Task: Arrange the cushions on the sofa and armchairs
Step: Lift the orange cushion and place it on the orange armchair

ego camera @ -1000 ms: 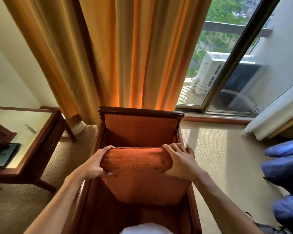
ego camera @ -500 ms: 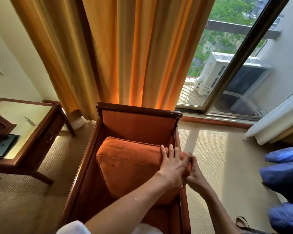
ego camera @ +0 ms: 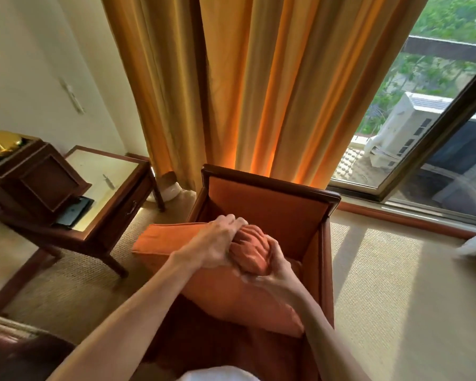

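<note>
An orange cushion (ego camera: 220,295) is lifted and tilted over the wooden armchair (ego camera: 270,204), its left corner sticking out past the chair's left arm. My left hand (ego camera: 217,246) grips the cushion's bunched far edge from above. My right hand (ego camera: 275,270) clutches the same bunched fabric from the right and below. Both hands sit close together at the cushion's upper right corner. The chair's orange back panel shows behind the hands; most of the seat is hidden under the cushion.
A wooden side table (ego camera: 102,188) with a glass top stands left of the chair, carrying a dark wooden box (ego camera: 36,182) and a black tablet (ego camera: 74,211). Orange curtains (ego camera: 259,92) hang behind. A window (ego camera: 429,119) is at right. Carpet surrounds the chair.
The cushion has been turned and raised, its left corner now over the chair's arm. Both hands have closed on its bunched right corner. My view has shifted left.
</note>
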The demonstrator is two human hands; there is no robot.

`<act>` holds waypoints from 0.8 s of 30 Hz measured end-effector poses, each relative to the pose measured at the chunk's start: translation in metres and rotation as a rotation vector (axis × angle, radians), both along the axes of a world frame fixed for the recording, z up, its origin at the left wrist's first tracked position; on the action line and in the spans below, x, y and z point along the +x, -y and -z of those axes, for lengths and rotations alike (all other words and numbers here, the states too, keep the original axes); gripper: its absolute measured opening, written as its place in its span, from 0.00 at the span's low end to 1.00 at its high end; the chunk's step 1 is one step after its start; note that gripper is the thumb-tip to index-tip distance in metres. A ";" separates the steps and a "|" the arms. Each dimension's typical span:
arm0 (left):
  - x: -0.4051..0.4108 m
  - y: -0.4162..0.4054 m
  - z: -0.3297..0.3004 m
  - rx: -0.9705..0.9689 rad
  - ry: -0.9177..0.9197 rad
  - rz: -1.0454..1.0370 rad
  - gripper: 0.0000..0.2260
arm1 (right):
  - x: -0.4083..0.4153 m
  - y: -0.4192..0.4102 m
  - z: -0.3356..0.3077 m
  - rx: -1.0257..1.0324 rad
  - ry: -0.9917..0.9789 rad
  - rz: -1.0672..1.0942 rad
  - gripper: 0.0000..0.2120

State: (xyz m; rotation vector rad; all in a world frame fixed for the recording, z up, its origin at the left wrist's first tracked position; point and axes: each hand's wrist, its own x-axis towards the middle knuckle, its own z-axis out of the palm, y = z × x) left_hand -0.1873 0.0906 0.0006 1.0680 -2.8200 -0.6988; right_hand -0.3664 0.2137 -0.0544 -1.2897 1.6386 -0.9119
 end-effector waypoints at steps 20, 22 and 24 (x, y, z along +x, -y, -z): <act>0.227 0.077 -0.046 -0.114 0.113 -0.334 0.64 | 0.068 0.068 -0.025 0.000 -0.907 -0.241 0.45; 0.188 0.056 -0.045 -0.267 0.116 -0.164 0.64 | 0.076 0.065 -0.025 -0.002 -0.905 -0.246 0.44; 0.153 0.043 -0.026 -0.290 0.178 -0.005 0.61 | 0.081 0.063 -0.027 0.003 -0.908 -0.249 0.43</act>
